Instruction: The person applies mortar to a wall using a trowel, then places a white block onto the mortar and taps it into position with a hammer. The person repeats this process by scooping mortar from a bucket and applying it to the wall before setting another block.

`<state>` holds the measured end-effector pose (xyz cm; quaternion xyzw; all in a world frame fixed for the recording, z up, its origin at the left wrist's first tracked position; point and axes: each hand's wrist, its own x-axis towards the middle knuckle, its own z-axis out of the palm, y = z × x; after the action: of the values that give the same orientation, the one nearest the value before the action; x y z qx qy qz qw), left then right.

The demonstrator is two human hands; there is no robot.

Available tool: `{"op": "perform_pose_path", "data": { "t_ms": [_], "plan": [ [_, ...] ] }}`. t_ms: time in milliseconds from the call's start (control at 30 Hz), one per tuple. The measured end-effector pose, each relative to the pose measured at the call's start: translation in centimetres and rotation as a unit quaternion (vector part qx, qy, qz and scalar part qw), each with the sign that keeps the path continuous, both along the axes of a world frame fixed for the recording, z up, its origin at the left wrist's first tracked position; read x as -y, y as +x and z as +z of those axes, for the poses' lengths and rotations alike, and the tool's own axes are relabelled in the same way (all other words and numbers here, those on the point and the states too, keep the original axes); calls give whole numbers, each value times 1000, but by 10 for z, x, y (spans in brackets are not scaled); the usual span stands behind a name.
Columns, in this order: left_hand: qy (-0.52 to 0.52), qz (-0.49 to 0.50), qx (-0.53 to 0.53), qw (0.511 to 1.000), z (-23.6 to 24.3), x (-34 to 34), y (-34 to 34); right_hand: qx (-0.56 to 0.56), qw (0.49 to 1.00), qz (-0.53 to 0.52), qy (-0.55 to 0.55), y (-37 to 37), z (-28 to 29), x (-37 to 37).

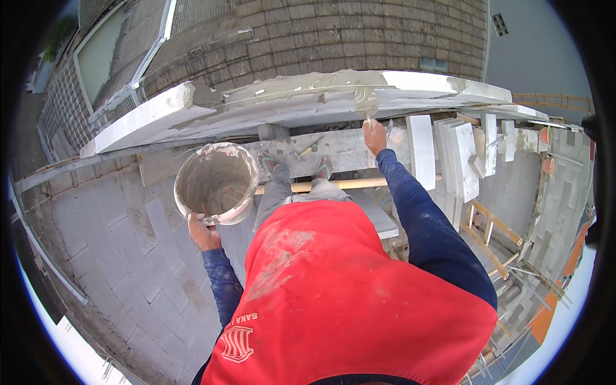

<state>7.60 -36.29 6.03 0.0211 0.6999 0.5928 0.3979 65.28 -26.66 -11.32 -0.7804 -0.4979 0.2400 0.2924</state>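
Note:
My left hand (pixel 204 233) grips the near rim of a mortar-smeared bucket (pixel 191 174), its fingers closed on the edge. Grey mortar coats the bucket's inside. Held out ahead, my right hand (pixel 375 136) is closed round the handle of a trowel (pixel 366 101). The trowel's blade is covered in wet mortar and lies against the near face of a white block wall (pixel 427 82), close to the top edge. Wet grey mortar (pixel 289 83) is spread along the middle of the wall's top.
I stand in sandals on a mortar-stained plank (pixel 290 142), where a small tool (pixel 310 149) lies between my feet. A bamboo pole (pixel 353 184) runs behind it. White blocks (pixel 421 153) stand at right, near a wooden frame (pixel 491 234). Beyond the wall slopes a tiled roof (pixel 308 38).

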Motion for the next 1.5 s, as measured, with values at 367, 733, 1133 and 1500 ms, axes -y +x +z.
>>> {"op": "perform_pose_path", "data": {
  "t_ms": [367, 733, 1133, 1500],
  "plan": [
    [27, 13, -20, 999, 37, 4, 55, -282, 957, -63, 38, -11, 4, 35],
    [-2, -134, -43, 990, 45, -21, 132, -358, 915, -56, -180, -2, -36, 110],
    [-91, -351, 45, 931, 24, -70, 181, -393, 897, -196, 47, 34, 49, 26],
    [-106, -422, 64, 898, 4, -77, 189, -335, 912, -187, -143, 30, 71, 62]
  ]
}}
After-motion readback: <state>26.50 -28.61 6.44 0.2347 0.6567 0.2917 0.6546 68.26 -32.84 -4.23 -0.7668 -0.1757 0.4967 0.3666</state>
